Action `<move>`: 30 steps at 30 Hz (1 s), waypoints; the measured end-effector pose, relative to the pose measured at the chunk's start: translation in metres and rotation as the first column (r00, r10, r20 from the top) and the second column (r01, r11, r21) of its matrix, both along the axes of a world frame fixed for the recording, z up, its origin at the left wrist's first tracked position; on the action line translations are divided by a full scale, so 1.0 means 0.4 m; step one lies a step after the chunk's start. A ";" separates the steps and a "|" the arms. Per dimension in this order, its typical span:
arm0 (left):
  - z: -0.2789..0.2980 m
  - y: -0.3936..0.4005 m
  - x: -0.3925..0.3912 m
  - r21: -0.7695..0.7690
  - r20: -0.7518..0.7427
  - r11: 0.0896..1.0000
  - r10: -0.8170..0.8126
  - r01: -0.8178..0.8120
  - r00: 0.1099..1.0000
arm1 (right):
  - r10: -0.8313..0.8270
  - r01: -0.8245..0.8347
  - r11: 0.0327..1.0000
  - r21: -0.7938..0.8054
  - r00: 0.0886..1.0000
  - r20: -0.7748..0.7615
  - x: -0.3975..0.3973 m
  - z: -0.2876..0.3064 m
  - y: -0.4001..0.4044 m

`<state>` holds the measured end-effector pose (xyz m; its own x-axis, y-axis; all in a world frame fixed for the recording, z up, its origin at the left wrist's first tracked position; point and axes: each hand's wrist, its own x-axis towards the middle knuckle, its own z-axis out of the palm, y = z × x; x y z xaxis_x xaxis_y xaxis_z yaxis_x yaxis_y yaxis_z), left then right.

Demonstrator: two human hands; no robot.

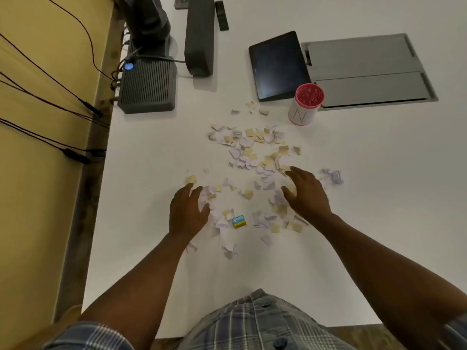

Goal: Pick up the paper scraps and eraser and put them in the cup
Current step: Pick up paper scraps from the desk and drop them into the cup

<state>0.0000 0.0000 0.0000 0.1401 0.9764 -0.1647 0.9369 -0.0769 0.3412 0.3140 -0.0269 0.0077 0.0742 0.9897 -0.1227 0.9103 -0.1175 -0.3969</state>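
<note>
On the white desk [353, 210], toward its near edge, both hands lay palm-down among the paper scraps [252, 147]. The left hand [188, 212] rested with its fingers loosely spread and slightly bent, the fingertips touching a few white scraps; it pinched nothing that could be seen. The right hand [307, 192] lay flatter, fingers spread over a patch of white and tan pieces, and whether anything was caught beneath the palm could not be told. Between the two hands, a little nearer the left, lay the eraser [239, 221], a small blue and yellow block, touched by neither hand. The scraps ran from there in a loose scatter toward the desk's far side, thinning out near the cup [303, 114]. The cup stood upright, white outside and red within, well apart from both hands, just beside a dark tablet [278, 64] and a grey flap panel [366, 72] set into the desk. By the desk's left edge sat a ribbed black box [149, 84] with cables.
</note>
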 end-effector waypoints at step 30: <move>-0.019 0.021 0.007 -0.110 0.135 0.992 0.082 -0.068 0.987 | -0.027 0.057 0.977 -0.206 0.989 0.146 0.107 -0.045 0.001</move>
